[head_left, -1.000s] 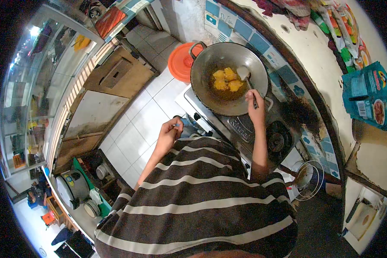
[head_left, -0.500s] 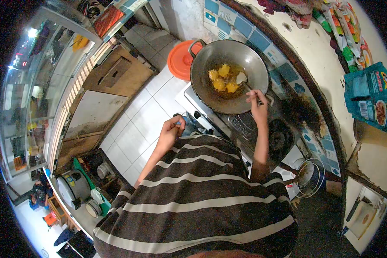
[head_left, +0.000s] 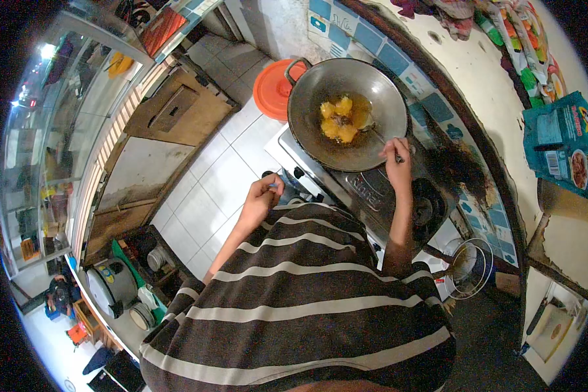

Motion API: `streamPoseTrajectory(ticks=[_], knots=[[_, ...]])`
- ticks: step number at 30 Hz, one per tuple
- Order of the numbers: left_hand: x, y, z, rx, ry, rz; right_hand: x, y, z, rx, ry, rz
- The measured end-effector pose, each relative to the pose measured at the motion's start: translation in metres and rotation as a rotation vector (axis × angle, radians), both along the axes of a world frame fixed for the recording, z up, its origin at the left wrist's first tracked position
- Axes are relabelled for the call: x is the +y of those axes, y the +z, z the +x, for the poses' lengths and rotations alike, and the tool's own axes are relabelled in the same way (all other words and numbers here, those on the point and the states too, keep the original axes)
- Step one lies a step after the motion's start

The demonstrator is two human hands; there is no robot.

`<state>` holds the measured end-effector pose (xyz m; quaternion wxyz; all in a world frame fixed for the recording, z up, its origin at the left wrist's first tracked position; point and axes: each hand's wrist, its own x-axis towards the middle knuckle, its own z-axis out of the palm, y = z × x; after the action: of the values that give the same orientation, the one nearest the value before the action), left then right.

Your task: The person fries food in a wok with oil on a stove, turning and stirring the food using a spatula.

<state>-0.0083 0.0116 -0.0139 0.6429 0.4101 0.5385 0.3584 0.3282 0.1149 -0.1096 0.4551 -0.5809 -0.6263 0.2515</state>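
Observation:
A dark wok (head_left: 385,98) sits on the gas stove (head_left: 366,189), with several golden pieces of frying food (head_left: 338,127) clustered in its oil. My right hand (head_left: 397,155) is closed around the handle of a metal spatula (head_left: 375,134), above the wok's near right rim. The spatula's head is low in the oil beside the food and hard to make out. My left hand (head_left: 263,196) is held in front of my striped shirt, left of the stove's front edge. Its fingers are curled in, and whatever they may hold is hidden.
An orange lidded bucket (head_left: 271,88) stands on the tiled floor behind the wok's left handle. A second burner (head_left: 424,210) is right of my forearm. A wire-rimmed strainer (head_left: 467,268) lies farther right. A teal food packet (head_left: 562,144) rests on the ledge.
My right hand has shifted slightly right with the spatula. Its pale head, plainly visible before, is now lower and mostly obscured. The food pieces have moved slightly. My left hand has hardly moved.

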Motion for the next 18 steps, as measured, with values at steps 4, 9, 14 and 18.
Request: streamPoseTrajectory(ticks=[4, 9, 14, 18], knots=[[0.003, 0.007, 0.003, 0.016, -0.022, -0.001, -0.003, -0.005, -0.008, 0.308, 0.024, -0.142], [0.003, 0.003, 0.002, 0.002, -0.028, -0.015, -0.003, -0.009, -0.005, -0.047, -0.042, -0.137], [0.002, -0.004, 0.003, -0.015, -0.014, -0.012, -0.008, 0.013, -0.017, 0.344, -0.076, -0.464], [0.003, -0.005, 0.002, -0.044, -0.024, 0.002, -0.005, 0.006, -0.021, 0.486, -0.080, -0.405]])
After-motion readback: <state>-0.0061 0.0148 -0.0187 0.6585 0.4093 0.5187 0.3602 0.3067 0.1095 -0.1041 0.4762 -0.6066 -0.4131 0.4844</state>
